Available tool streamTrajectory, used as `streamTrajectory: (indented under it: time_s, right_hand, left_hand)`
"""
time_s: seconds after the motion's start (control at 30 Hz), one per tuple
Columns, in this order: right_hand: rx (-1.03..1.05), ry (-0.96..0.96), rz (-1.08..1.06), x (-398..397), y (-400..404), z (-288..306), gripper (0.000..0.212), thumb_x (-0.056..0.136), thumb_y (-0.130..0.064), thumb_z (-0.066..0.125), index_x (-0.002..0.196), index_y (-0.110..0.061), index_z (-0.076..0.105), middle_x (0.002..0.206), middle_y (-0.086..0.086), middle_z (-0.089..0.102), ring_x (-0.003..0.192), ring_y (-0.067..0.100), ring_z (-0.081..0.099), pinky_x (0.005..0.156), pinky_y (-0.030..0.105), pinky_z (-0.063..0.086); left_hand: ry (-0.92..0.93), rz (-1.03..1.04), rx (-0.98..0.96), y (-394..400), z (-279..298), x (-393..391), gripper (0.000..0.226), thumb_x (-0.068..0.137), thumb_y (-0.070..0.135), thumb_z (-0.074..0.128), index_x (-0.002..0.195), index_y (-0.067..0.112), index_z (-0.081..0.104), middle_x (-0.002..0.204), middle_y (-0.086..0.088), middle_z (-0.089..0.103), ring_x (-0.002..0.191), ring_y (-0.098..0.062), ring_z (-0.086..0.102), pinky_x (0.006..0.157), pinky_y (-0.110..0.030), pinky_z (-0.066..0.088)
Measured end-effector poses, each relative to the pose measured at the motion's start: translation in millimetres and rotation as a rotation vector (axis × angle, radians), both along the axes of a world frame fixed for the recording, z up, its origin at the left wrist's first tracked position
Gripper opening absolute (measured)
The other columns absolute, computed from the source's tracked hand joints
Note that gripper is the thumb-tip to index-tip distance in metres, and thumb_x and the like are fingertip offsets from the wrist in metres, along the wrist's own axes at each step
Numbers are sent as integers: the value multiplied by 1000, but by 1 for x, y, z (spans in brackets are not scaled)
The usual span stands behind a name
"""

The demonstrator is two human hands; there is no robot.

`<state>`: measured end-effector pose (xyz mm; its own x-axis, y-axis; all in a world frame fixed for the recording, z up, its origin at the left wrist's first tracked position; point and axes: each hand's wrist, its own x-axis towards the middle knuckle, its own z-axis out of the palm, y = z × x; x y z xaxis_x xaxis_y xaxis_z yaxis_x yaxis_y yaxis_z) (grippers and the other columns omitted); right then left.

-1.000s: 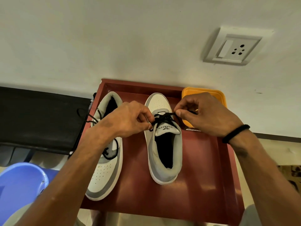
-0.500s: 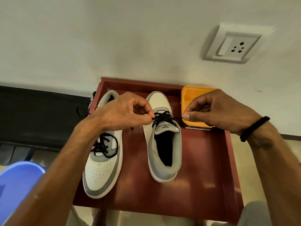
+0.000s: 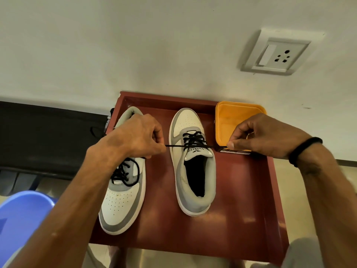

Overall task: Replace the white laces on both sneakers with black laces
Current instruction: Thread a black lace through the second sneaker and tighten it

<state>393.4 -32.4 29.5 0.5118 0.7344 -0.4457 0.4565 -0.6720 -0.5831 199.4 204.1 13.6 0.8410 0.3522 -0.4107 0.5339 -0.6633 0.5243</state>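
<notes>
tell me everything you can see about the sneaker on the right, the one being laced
The white and grey low-top sneaker with black lace lies flat on the red-brown wooden tray, toe pointing to the wall, heel toward the person. Its upper looks like leather, perforated at the toe, with grey panels, a dark lining and a white tongue with a printed logo. The lace crisscrosses the eyelets; its two ends run out taut sideways, one pinched by the left hand, one by the right hand.

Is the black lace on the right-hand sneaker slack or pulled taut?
Taut: the black lace runs straight between left hand and right hand, both pinching its ends.
</notes>
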Motion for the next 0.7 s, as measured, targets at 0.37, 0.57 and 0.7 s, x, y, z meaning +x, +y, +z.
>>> streamTrajectory:
  time_s: [0.37, 0.57, 0.7]
  right_hand:
    - [22, 126, 47, 2, 0, -1, 12, 93, -30, 73, 87, -21, 81, 64, -5, 70, 55, 2, 59, 58, 14, 48]
    - [34, 48, 16, 7, -6, 2, 11, 93, -31, 73, 85, -25, 79, 68, -15, 71, 60, -1, 61, 62, 18, 45]
    - [-57, 64, 26, 10, -9, 1, 10, 93, -26, 74, 85, -24, 79, 73, -5, 75, 65, 6, 67, 62, 19, 49]
  left_hand:
    - [-5, -183, -166, -10, -3, 2, 15, 102, 39, 61, 92, 39, 71, 73, 6, 70, 61, -3, 65, 67, -31, 58]
    - [-40, -177, -68, 0, 1, -2, 24, 101, 28, 65, 79, 36, 70, 72, 7, 71, 63, -6, 68, 65, -24, 57]
    - [49, -99, -179, -2, 2, -3, 22, 103, 27, 62, 89, 17, 76, 76, -1, 74, 58, -6, 67, 56, -14, 50]
